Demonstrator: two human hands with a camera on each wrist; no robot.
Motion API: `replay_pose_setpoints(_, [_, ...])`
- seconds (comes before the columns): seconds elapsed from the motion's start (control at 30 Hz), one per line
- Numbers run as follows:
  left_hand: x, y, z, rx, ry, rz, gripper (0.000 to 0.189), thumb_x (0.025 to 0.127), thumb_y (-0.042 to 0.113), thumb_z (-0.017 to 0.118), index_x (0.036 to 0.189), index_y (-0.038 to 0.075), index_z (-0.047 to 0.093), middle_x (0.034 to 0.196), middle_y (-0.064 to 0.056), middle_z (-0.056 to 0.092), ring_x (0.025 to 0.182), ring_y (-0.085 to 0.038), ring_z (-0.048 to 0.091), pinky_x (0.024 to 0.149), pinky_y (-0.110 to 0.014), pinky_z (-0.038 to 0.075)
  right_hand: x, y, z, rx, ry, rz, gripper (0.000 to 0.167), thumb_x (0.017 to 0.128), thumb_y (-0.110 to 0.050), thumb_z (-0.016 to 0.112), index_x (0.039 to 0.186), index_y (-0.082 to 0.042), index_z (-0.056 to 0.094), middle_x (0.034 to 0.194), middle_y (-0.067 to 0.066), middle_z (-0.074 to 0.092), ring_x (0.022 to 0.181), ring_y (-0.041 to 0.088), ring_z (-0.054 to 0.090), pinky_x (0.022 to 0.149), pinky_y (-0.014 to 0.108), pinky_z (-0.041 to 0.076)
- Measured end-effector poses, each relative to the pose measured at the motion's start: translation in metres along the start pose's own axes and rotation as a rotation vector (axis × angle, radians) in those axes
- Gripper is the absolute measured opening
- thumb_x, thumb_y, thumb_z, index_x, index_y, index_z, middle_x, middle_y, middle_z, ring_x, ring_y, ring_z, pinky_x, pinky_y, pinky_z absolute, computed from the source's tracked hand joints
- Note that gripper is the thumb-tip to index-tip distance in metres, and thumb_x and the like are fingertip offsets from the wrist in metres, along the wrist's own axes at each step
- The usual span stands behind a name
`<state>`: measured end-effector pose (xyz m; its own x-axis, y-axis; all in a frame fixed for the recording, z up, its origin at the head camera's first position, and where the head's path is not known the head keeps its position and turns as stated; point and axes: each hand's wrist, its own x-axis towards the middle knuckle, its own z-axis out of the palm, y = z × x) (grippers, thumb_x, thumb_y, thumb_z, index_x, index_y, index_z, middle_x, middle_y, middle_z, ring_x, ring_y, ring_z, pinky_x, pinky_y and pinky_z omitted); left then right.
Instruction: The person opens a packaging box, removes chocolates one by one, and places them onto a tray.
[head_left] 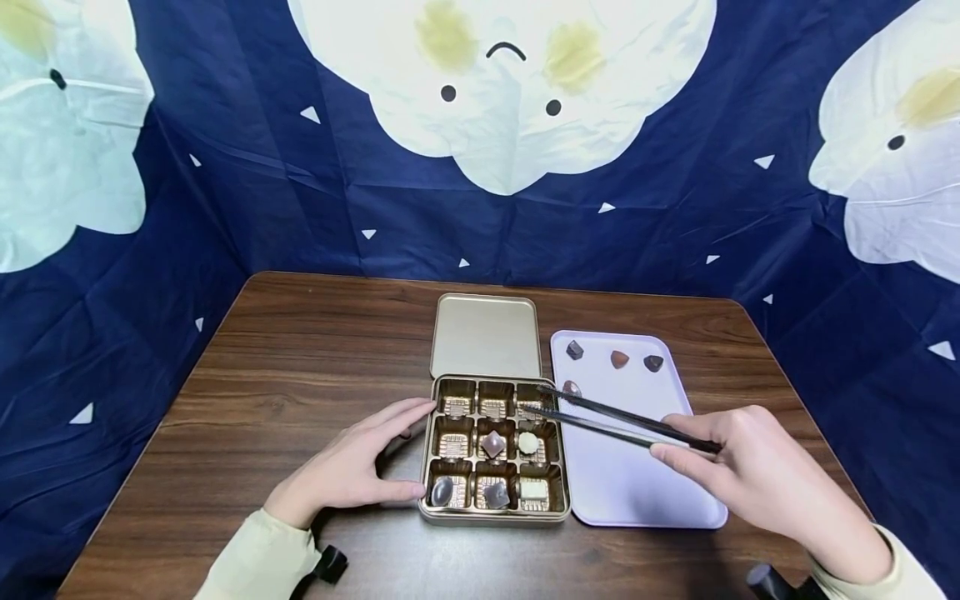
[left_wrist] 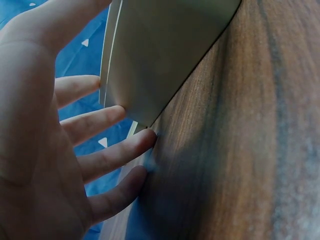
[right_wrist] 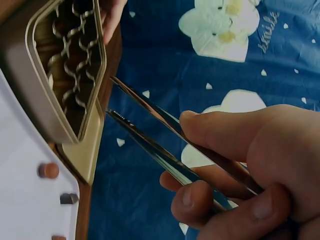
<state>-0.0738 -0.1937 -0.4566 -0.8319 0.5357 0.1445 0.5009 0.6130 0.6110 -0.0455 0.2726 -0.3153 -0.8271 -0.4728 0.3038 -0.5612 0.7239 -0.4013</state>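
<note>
My right hand (head_left: 742, 467) holds long dark tweezers (head_left: 626, 423) with serrated tips. The tips stand apart over the back right of a gold tin (head_left: 495, 518), with nothing visible between them. In the right wrist view, thumb and fingers pinch the tweezers (right_wrist: 165, 162) from both sides. My left hand (head_left: 356, 462) touches the tin's left side with extended, spread fingers. Inside the divided tin are a mauve chocolate (head_left: 492, 444) in the centre, a round cream one (head_left: 528, 442) beside it, and along the front a dark oval (head_left: 442, 491), a dark angular one (head_left: 497, 495) and a cream square (head_left: 534, 489).
A lilac tray (head_left: 637, 467) right of the tin carries several brown and dark pieces, including a reddish one (head_left: 618, 359) and a dark cube (head_left: 574, 350). The tin's lid (head_left: 486, 333) lies behind it on the wooden table (head_left: 322, 358). Blue cloth (head_left: 300, 225) surrounds the table.
</note>
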Motion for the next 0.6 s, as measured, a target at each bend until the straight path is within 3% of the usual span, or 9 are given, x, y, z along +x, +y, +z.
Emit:
replay_pose_setpoints(0.13, [0.000,0.000,0.000,0.002,0.002,0.003,0.105,0.079,0.060,0.087,0.165,0.032,0.034,0.167,-0.002,0.039,0.146,-0.026,0.046,0.113,-0.061,0.042,0.003,-0.009,0.004,0.024,-0.049,-0.055,0.015,0.088,-0.019,0.086,0.102,-0.023,0.081,0.067,-0.027,0.052,0.047,-0.019,0.030,0.043,0.008,0.030])
replay_pose_setpoints(0.3, [0.000,0.001,-0.001,0.002,0.002,0.006,0.105,0.079,0.061,0.086,0.165,0.031,0.035,0.167,-0.003,0.040,0.145,-0.027,0.047,0.113,-0.061,0.042,0.009,-0.017,0.010,0.023,-0.087,-0.114,0.021,0.092,-0.024,0.083,0.088,-0.039,0.068,0.063,-0.033,0.034,0.051,-0.020,0.025,0.043,0.008,0.025])
replay_pose_setpoints(0.37, [0.000,0.000,-0.001,0.006,0.002,0.009,0.104,0.080,0.063,0.085,0.165,0.031,0.035,0.167,-0.003,0.040,0.144,-0.027,0.047,0.112,-0.061,0.043,0.011,-0.019,0.013,0.021,-0.106,-0.119,0.023,0.093,-0.027,0.082,0.085,-0.040,0.065,0.062,-0.034,0.031,0.051,-0.020,0.024,0.043,0.008,0.024])
replay_pose_setpoints(0.6, [-0.001,0.000,0.000,0.010,0.005,0.015,0.104,0.079,0.062,0.085,0.165,0.030,0.035,0.166,-0.003,0.041,0.145,-0.027,0.047,0.112,-0.062,0.043,0.017,-0.024,0.021,-0.041,-0.149,-0.120,0.008,0.094,-0.035,0.080,0.090,-0.030,0.076,0.062,-0.029,0.041,0.053,-0.012,0.032,0.047,0.011,0.030])
